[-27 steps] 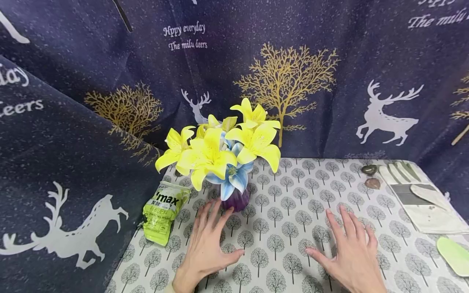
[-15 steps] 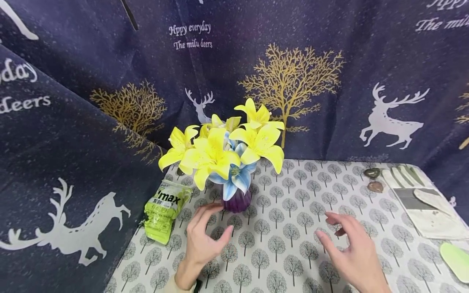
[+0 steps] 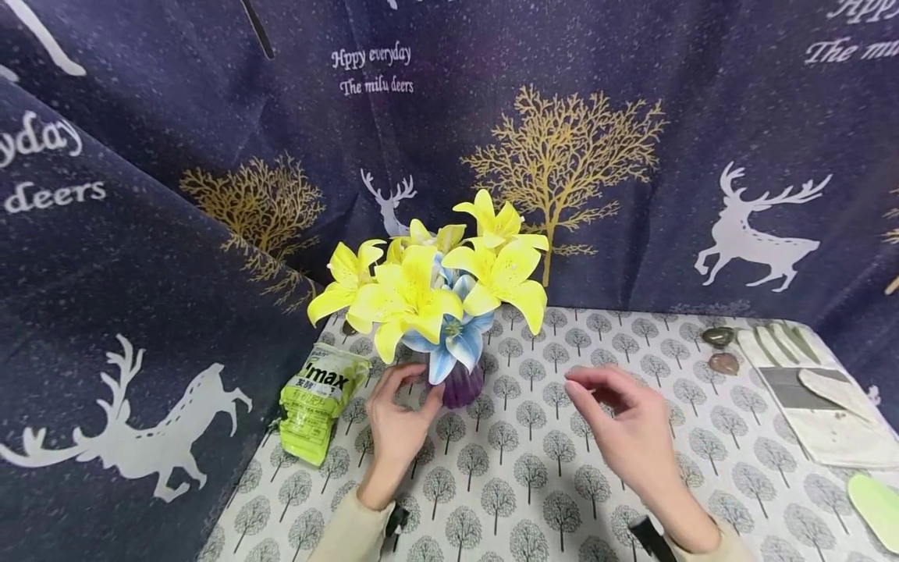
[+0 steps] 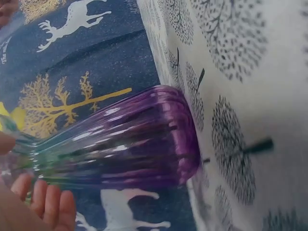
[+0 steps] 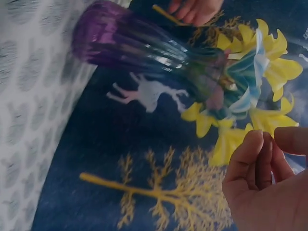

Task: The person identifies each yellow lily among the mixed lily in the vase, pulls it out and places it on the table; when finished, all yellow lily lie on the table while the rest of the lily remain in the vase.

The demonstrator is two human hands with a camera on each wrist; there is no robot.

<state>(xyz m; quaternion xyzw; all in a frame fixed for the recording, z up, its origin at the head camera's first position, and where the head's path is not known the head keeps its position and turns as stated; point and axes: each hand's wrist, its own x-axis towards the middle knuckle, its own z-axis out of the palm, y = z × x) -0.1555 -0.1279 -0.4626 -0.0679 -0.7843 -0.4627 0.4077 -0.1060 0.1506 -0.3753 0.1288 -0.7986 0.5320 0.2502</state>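
A glass-like ribbed vase (image 3: 463, 387), purple at its base and bluish green at the neck (image 4: 36, 156), stands upright on the tree-print cloth. It holds yellow lilies (image 3: 403, 300) and blue lilies (image 3: 453, 341). My left hand (image 3: 400, 421) curves close beside the vase. Its fingers (image 4: 48, 202) and thumb overlap the neck in the left wrist view, but the right wrist view shows a gap between that hand (image 5: 197, 9) and the neck. My right hand (image 3: 625, 417), fingers loosely bent and thumb near the fingertips (image 5: 255, 142), is in the air right of the vase, holding nothing.
A green-and-white bag (image 3: 319, 402) stands left of the vase. At the right lie two stones (image 3: 722, 363), a white-and-grey glove (image 3: 818, 398) and a light green flat object (image 3: 878, 507). A dark blue deer-print curtain (image 3: 597, 47) hangs behind the table.
Both hands went from spread fingers to bent ones. My left hand rose closer to the vase's side; my right hand moved left and forward toward it. The vase stayed in place.
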